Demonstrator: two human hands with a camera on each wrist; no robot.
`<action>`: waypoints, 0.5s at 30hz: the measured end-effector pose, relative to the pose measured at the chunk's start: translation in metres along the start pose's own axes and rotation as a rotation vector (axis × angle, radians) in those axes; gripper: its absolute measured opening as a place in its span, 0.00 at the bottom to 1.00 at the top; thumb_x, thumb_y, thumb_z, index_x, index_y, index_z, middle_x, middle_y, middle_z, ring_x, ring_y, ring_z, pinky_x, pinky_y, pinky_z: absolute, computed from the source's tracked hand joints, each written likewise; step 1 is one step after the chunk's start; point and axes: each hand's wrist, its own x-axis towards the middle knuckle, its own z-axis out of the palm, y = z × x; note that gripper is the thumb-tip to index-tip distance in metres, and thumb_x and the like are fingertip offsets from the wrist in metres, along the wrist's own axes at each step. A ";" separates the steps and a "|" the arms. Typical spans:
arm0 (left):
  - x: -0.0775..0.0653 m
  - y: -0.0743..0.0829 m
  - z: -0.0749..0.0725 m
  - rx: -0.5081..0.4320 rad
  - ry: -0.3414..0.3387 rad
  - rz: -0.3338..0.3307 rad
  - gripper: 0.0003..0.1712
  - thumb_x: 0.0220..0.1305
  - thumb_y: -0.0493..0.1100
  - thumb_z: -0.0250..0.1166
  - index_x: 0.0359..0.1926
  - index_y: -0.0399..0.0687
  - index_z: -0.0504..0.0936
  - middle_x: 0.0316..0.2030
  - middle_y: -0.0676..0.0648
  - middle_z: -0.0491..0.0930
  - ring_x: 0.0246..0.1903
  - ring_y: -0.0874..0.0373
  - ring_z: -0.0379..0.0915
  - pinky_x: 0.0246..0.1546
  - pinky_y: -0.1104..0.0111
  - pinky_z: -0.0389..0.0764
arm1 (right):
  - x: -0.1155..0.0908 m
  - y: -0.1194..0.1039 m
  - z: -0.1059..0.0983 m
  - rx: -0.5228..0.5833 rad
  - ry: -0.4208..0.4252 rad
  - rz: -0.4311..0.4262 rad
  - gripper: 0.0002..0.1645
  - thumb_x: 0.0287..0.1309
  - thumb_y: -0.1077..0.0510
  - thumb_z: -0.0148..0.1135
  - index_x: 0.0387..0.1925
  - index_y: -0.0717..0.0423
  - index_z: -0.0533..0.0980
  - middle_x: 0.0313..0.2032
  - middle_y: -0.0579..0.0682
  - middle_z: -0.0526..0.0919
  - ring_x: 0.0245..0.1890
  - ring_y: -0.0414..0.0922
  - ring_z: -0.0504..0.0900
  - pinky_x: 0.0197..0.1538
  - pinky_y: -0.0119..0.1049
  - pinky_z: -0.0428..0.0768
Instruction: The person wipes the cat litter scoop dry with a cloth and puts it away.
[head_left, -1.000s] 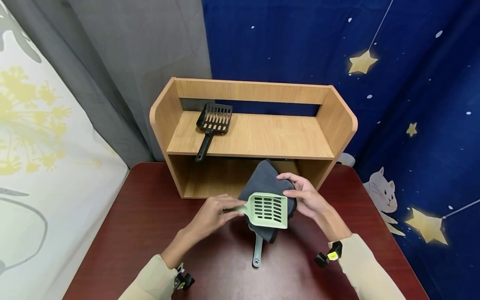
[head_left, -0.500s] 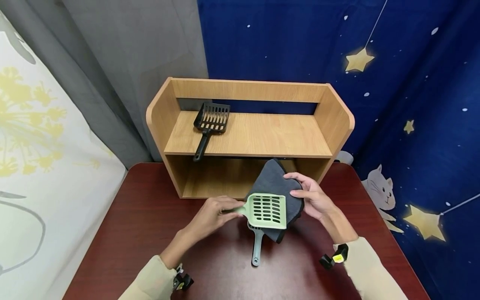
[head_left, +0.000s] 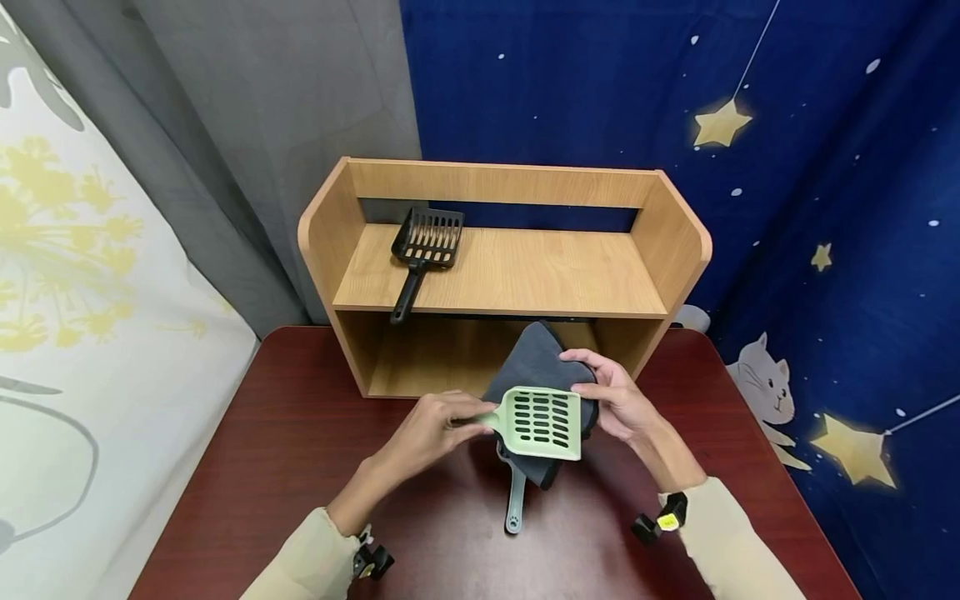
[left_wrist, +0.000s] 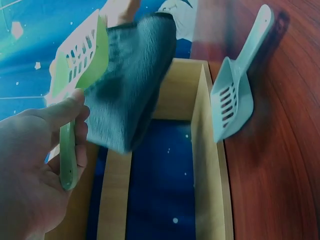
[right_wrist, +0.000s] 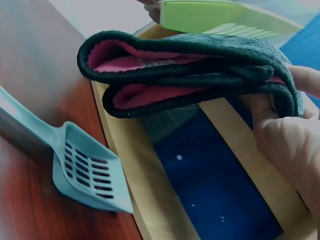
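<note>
My left hand (head_left: pixel 435 429) grips the handle of a light green slotted litter scoop (head_left: pixel 542 422), its thumb pressed along the handle in the left wrist view. Behind the scoop, my right hand (head_left: pixel 618 396) pinches a folded dark grey cloth (head_left: pixel 528 362) by its right edge. The right wrist view shows the folds of the cloth (right_wrist: pixel 185 75) stacked, pink on the inside with black edging. Below both hands a blue-grey litter scoop (head_left: pixel 515 500) lies on the table, its head mostly hidden in the head view. Its slotted head shows fully as the blue-grey scoop (right_wrist: pixel 90 167) in the right wrist view.
A two-level wooden shelf (head_left: pixel 555 271) stands at the back of the dark red table (head_left: pixel 300 467). On its upper board lies a black slotted scoop (head_left: pixel 429 242), handle jutting over the front edge. Curtains hang behind and at the sides.
The cloth and my right hand shift slightly right, then back left. My left hand keeps the green scoop in nearly the same place, over the cloth.
</note>
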 end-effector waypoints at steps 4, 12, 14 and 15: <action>-0.004 -0.004 -0.006 0.016 0.008 -0.039 0.19 0.56 0.32 0.80 0.51 0.40 0.92 0.44 0.46 0.91 0.43 0.56 0.88 0.44 0.68 0.86 | -0.013 -0.013 -0.002 0.029 -0.008 -0.024 0.33 0.69 0.83 0.40 0.65 0.59 0.75 0.62 0.57 0.78 0.61 0.50 0.83 0.57 0.44 0.85; -0.009 -0.009 -0.017 0.074 -0.017 -0.072 0.18 0.58 0.33 0.79 0.51 0.38 0.91 0.42 0.46 0.92 0.41 0.56 0.88 0.41 0.65 0.88 | -0.034 -0.033 0.003 -0.019 0.009 -0.049 0.35 0.68 0.84 0.39 0.66 0.59 0.75 0.61 0.56 0.78 0.60 0.49 0.83 0.56 0.45 0.85; -0.008 -0.010 -0.019 0.098 -0.020 -0.068 0.18 0.59 0.33 0.78 0.51 0.37 0.91 0.42 0.45 0.91 0.41 0.56 0.88 0.41 0.64 0.88 | -0.037 -0.038 0.004 -0.048 0.047 -0.055 0.34 0.67 0.84 0.41 0.65 0.58 0.76 0.60 0.56 0.79 0.59 0.49 0.83 0.55 0.45 0.86; -0.007 -0.010 -0.019 0.112 -0.018 -0.065 0.18 0.59 0.33 0.78 0.51 0.37 0.91 0.42 0.45 0.91 0.41 0.55 0.89 0.41 0.64 0.88 | -0.038 -0.040 0.005 -0.063 0.064 -0.060 0.34 0.67 0.84 0.42 0.65 0.57 0.76 0.60 0.55 0.79 0.59 0.48 0.84 0.55 0.44 0.86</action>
